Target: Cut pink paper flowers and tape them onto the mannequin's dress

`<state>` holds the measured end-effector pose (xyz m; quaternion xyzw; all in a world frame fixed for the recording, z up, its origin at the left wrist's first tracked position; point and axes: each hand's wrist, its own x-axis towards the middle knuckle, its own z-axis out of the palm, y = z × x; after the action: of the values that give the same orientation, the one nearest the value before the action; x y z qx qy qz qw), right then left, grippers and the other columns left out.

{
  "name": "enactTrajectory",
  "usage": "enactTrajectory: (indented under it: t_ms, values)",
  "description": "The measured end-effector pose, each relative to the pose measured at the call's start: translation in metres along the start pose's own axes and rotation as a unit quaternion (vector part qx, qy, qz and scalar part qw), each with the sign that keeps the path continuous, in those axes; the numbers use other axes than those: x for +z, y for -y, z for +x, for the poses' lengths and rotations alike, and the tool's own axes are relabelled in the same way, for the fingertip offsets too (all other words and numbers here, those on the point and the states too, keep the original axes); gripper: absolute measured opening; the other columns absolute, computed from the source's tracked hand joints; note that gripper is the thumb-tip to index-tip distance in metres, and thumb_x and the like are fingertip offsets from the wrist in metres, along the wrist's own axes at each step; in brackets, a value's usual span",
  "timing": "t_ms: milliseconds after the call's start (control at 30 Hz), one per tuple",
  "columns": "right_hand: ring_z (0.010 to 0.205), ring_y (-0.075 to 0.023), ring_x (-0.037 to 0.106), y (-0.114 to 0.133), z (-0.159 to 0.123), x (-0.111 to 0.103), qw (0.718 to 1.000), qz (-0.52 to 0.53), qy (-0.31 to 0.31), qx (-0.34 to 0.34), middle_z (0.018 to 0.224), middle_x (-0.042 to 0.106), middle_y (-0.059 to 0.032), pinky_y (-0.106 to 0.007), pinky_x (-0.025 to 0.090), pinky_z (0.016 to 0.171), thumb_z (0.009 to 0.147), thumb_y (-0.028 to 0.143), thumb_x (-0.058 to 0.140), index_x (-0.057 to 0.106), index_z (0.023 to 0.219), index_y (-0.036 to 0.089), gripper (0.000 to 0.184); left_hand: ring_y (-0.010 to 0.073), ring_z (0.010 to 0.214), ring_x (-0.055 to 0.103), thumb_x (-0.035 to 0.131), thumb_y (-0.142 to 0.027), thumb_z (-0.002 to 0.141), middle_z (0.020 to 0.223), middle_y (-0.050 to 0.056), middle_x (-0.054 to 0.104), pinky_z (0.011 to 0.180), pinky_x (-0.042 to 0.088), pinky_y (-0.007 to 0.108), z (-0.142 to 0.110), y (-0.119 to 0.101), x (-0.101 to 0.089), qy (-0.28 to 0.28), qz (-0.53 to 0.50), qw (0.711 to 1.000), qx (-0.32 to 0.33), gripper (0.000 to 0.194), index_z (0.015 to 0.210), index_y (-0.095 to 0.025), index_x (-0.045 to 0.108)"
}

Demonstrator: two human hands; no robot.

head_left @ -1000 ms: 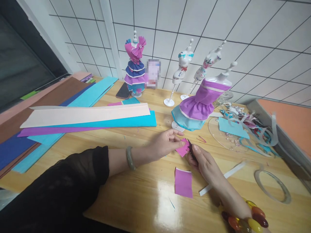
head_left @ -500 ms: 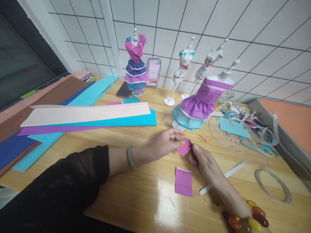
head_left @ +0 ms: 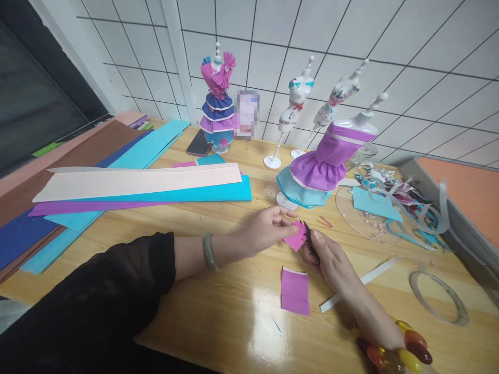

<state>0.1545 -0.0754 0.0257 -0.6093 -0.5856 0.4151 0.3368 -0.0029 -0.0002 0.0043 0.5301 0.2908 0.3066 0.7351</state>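
Note:
Between its thumb and fingers, my left hand [head_left: 271, 231] pinches a small pink paper piece [head_left: 295, 240] with notched edges. My right hand [head_left: 325, 259] grips small dark scissors [head_left: 309, 240], their tips slightly apart at the paper's right edge; the handles are mostly hidden in the palm. Below on the table lies a purple paper rectangle [head_left: 295, 292] with a white strip along its top. Just beyond my hands stands a mini dress form [head_left: 331, 156] in a purple and light-blue dress, its white base close to my left fingertips.
Long folded paper strips [head_left: 148, 184] cover the left of the table. At the back stand a dressed form [head_left: 218, 104] and two bare forms [head_left: 298, 104]. Scraps and ribbon [head_left: 405, 200] fill the right, near a grey tray [head_left: 456, 228]. A tape ring [head_left: 438, 298] lies nearer.
The scissors have shifted slightly to the right at the paper's edge, and their tips now show apart. The view has tilted a little; my left hand keeps its hold.

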Motion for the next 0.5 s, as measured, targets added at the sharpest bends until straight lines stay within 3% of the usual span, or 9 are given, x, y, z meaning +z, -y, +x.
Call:
enactTrajectory:
  t_ms: [500]
  values:
    - [0.049, -0.0116, 0.031, -0.0002, -0.0009, -0.0009, 1.0, 0.013, 0.001, 0.009, 0.054, 0.034, 0.0039, -0.027, 0.028, 0.049, 0.093, 0.054, 0.026, 0.035, 0.06, 0.022, 0.047, 0.012, 0.079, 0.059, 0.066, -0.03, 0.074, 0.087, 0.005, 0.062, 0.068, 0.047, 0.026, 0.0008, -0.0037, 0.0018, -0.005, -0.001, 1.0, 0.007, 0.037, 0.106, -0.015, 0.053]
